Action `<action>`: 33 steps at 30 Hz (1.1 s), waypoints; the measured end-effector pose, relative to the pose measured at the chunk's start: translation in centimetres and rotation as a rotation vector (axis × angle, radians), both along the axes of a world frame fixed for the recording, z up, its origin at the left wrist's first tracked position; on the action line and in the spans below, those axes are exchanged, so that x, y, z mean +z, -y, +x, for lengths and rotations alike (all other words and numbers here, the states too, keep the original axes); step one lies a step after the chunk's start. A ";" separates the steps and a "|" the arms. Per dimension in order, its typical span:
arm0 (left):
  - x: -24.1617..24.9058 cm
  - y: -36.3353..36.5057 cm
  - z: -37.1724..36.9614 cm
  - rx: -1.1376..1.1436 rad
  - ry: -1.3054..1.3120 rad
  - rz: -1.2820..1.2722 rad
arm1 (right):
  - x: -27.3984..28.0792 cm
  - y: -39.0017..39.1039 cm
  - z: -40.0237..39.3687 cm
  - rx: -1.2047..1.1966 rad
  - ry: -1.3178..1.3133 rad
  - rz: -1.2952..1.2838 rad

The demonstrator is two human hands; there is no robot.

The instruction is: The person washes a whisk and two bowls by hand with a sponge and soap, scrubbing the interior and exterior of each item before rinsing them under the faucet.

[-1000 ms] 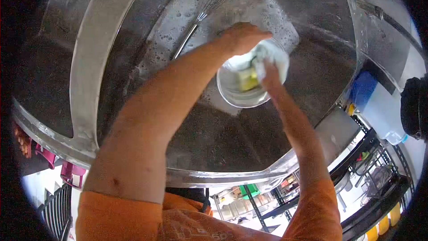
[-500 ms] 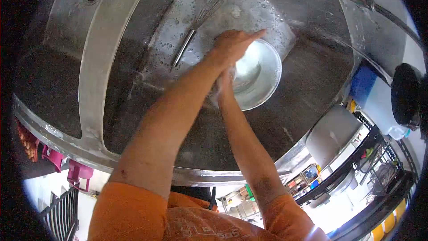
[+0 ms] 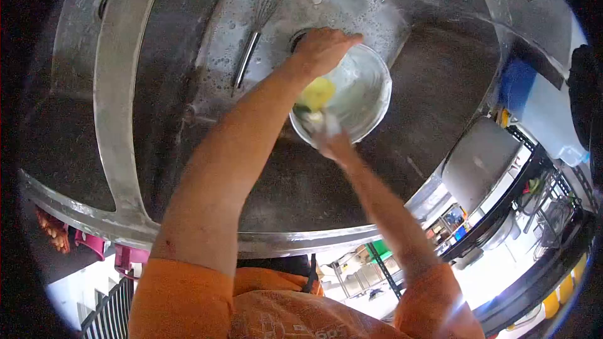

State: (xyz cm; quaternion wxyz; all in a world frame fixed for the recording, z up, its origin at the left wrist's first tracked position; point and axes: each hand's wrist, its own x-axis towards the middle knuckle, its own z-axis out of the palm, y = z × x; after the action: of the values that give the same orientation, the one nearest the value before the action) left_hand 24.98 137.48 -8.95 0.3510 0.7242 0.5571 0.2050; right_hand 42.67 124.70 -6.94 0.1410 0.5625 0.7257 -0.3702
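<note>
"How are you managing the bowl [image 3: 365, 97]?"

"I'm holding it inside the sink [image 3: 443, 91], with the yellow sponge [image 3: 317, 92] showing inside, toward the left wall. I'm judging that flat, even pressure, following the curve up to the rim, is working best, with a firm rim hold steadying things."

"Which way is it pointing?"

"Its mouth is facing up toward me; being round, it's showing no long axis. Blur is hiding the sponge's."

"And your fingers?"

"My left hand [image 3: 323, 50] is grasping the far-left rim. My right hand [image 3: 337, 143] is crossing the near rim beside the sponge, too blurred for telling how tightly it's closing."

"What's lying nearby?"

"A whisk [image 3: 247, 63] is lying left among suds [image 3: 221, 44], handle pointing toward me."
</note>
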 end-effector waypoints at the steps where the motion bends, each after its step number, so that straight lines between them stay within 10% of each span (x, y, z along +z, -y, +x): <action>1: 0.1 0.3 0.2 0.028 0.012 -0.033 | -3.9 2.9 -0.4 -0.043 -0.073 -0.083; 9: -1.6 1.4 0.0 -0.087 0.001 0.067 | 6.2 -1.5 4.2 0.177 -0.487 0.203; 13: -1.8 1.8 1.2 0.023 0.046 0.031 | 3.7 -4.2 6.9 -0.405 -0.034 -0.252; 16: -0.5 1.5 1.5 -0.016 0.052 -0.031 | -0.8 5.6 5.6 0.512 0.118 0.443; 19: 0.0 2.6 0.8 0.057 0.054 -0.102 | 1.4 6.8 -0.9 -0.074 -0.087 0.024; 22: 1.3 3.0 -4.3 0.162 0.188 -0.116 | 0.7 2.3 3.5 0.001 -0.428 0.101; 25: -0.1 3.7 -5.2 0.287 0.325 -0.152 | 4.0 -6.1 1.6 -0.337 -0.135 -0.206; 33: 1.5 7.7 -1.4 0.952 0.238 -0.176 | -13.9 -2.5 -11.0 -0.432 -0.300 0.224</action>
State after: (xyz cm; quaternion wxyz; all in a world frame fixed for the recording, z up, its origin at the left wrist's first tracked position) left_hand 23.62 129.79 -7.42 0.3394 0.3287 0.7972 0.3759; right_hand 31.65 127.20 -20.80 -0.1132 0.6553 0.6380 -0.3881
